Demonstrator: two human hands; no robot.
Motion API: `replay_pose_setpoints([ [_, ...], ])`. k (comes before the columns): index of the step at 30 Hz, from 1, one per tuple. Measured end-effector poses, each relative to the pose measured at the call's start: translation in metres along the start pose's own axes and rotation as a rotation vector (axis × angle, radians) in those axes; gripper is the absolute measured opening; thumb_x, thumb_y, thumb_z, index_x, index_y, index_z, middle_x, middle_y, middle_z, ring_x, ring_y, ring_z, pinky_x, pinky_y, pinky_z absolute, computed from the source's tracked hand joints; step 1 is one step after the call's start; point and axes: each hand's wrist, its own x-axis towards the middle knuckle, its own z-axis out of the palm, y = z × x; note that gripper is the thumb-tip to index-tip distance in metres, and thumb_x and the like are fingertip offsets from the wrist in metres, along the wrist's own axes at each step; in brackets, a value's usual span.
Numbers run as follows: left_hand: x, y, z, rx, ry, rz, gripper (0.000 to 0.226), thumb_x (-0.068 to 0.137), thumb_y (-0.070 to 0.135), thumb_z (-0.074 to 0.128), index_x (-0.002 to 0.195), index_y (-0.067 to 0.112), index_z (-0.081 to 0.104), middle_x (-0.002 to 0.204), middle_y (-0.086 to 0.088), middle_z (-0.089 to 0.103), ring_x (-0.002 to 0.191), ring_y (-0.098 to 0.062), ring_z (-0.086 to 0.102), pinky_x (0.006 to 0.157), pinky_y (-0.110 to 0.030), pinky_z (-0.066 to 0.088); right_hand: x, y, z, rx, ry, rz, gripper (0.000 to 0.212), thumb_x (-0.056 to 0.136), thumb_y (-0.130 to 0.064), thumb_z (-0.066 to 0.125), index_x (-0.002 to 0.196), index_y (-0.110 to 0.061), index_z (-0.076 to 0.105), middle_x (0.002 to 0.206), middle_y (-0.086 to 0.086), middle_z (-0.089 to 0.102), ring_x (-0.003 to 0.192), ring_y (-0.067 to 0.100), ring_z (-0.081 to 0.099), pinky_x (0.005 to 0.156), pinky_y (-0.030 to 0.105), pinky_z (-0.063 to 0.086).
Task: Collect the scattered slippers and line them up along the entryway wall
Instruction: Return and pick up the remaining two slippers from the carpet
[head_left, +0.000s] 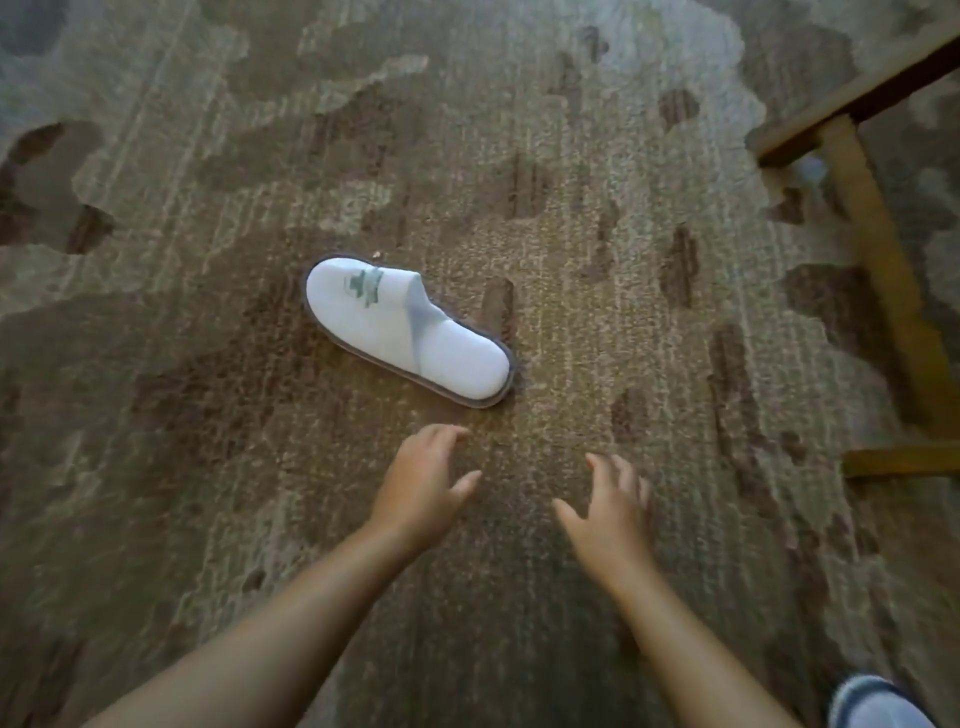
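One white slipper with a grey logo on its toe and a dark sole edge lies flat on the patterned carpet, toe pointing up-left, heel toward the lower right. My left hand hovers just below the heel, fingers spread and empty, a short gap from the slipper. Further right and lower, my right hand is held out, fingers apart, holding nothing. Both bare forearms reach in from the bottom of the view.
Brown and grey mottled carpet fills the view. Wooden furniture legs and rungs stand at the right edge. A blue-and-white object, possibly a shoe, shows at the bottom right corner.
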Motion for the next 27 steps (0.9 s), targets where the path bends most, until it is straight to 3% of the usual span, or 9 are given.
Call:
replay_pose_setpoints([
  [4, 0.06, -0.012, 0.013, 0.11, 0.052, 0.096, 0.063, 0.075, 0.024, 0.066, 0.131, 0.01, 0.039, 0.142, -0.015, 0.038, 0.132, -0.027, 0.031, 0.108, -0.032, 0.021, 0.013, 0.023, 0.033, -0.108, 0.005, 0.038, 0.073, 0.079, -0.045, 0.056, 0.137, -0.024, 0.018, 0.152, 0.005, 0.008, 0.137, 0.027, 0.007, 0.112, 0.048, 0.013],
  [11, 0.115, -0.01, 0.029, 0.403, -0.017, 0.136, 0.096, 0.069, 0.038, 0.07, 0.141, 0.029, 0.007, 0.155, -0.01, -0.003, 0.141, -0.036, -0.005, 0.113, -0.048, 0.008, 0.011, 0.034, 0.031, -0.086, -0.044, -0.011, 0.07, 0.079, -0.046, 0.055, 0.137, -0.026, 0.022, 0.153, -0.002, 0.007, 0.138, 0.022, 0.005, 0.113, 0.044, 0.012],
  [14, 0.121, -0.01, 0.03, 0.469, -0.013, 0.138, 0.095, 0.069, 0.042, 0.068, 0.141, 0.033, 0.007, 0.155, -0.01, 0.003, 0.14, -0.038, -0.003, 0.112, -0.049, 0.011, 0.012, 0.034, 0.032, -0.085, -0.019, 0.001, 0.068, 0.078, -0.047, 0.056, 0.135, -0.026, 0.025, 0.152, -0.001, 0.012, 0.137, 0.022, 0.008, 0.112, 0.044, 0.014],
  [18, 0.12, -0.015, 0.025, 0.546, 0.076, 0.237, 0.076, 0.075, 0.04, 0.062, 0.139, 0.032, 0.022, 0.148, -0.011, 0.029, 0.133, -0.037, 0.02, 0.105, -0.046, 0.024, 0.011, 0.033, 0.032, -0.077, 0.0, -0.002, 0.067, 0.077, -0.047, 0.057, 0.133, -0.027, 0.028, 0.151, -0.002, 0.015, 0.137, 0.023, 0.01, 0.112, 0.045, 0.015],
  [21, 0.112, -0.017, 0.025, 0.524, 0.094, 0.266, 0.064, 0.077, 0.032, 0.059, 0.134, 0.032, 0.032, 0.142, -0.009, 0.037, 0.127, -0.032, 0.028, 0.098, -0.043, 0.029, 0.012, 0.034, 0.028, -0.064, -0.017, -0.011, 0.065, 0.077, -0.047, 0.056, 0.133, -0.026, 0.03, 0.15, -0.002, 0.015, 0.137, 0.023, 0.011, 0.112, 0.044, 0.015],
  [25, 0.118, -0.015, 0.025, 0.577, 0.047, 0.23, 0.078, 0.074, 0.047, 0.059, 0.139, 0.033, 0.017, 0.143, -0.01, 0.029, 0.128, -0.032, 0.024, 0.101, -0.045, 0.025, 0.012, 0.034, 0.024, -0.064, -0.03, -0.016, 0.06, 0.078, -0.045, 0.056, 0.13, -0.027, 0.033, 0.149, 0.0, 0.018, 0.135, 0.023, 0.012, 0.111, 0.044, 0.016],
  [27, 0.131, -0.01, 0.019, 0.567, 0.02, 0.151, 0.089, 0.07, 0.054, 0.061, 0.14, 0.031, 0.012, 0.149, -0.011, 0.015, 0.135, -0.034, 0.012, 0.107, -0.05, 0.017, 0.014, 0.034, 0.021, -0.057, -0.025, -0.022, 0.057, 0.078, -0.044, 0.057, 0.128, -0.028, 0.036, 0.147, 0.0, 0.021, 0.134, 0.023, 0.014, 0.11, 0.043, 0.017],
])
